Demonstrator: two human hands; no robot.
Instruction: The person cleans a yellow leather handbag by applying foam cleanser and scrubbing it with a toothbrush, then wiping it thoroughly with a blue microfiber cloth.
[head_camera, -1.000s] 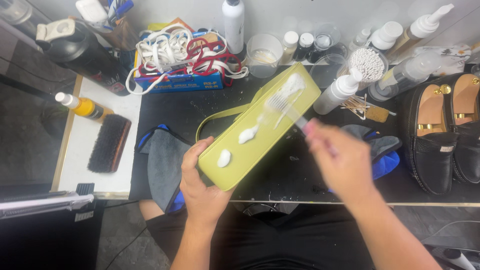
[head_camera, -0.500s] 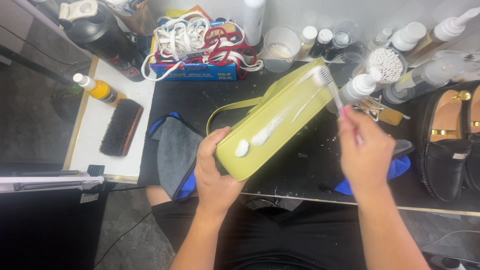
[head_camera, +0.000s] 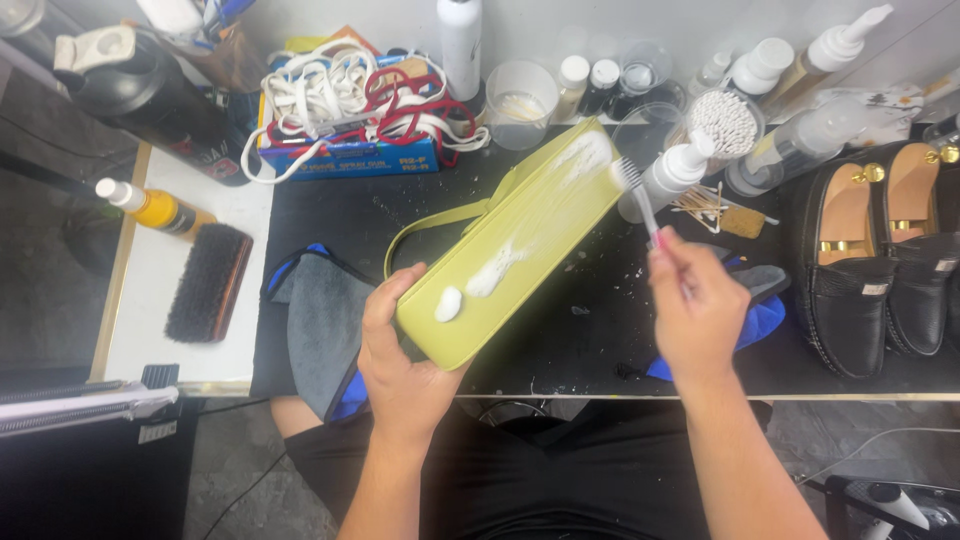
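Observation:
My left hand (head_camera: 400, 355) grips the near end of a yellow-green handbag (head_camera: 530, 250) that lies tilted across the black worktop. White foam streaks and a blob run along its upper face. My right hand (head_camera: 695, 310) holds a small brush (head_camera: 640, 195) by its pink handle. Its white bristles touch the bag's far end, beside a white spray bottle (head_camera: 670, 175). A grey and blue cloth (head_camera: 320, 320) lies under the bag's near side.
A box of tangled red and white laces (head_camera: 350, 110) sits at the back left. Bottles, cups and a jar of cotton swabs (head_camera: 725, 125) line the back. Black loafers (head_camera: 880, 260) stand at right. A dark shoe brush (head_camera: 208, 282) and yellow bottle (head_camera: 155, 207) lie on the white shelf at left.
The brush has swept from the bag's middle up to its far end, smearing the foam blobs into a long streak. My right hand shifted right; the left kept its grip.

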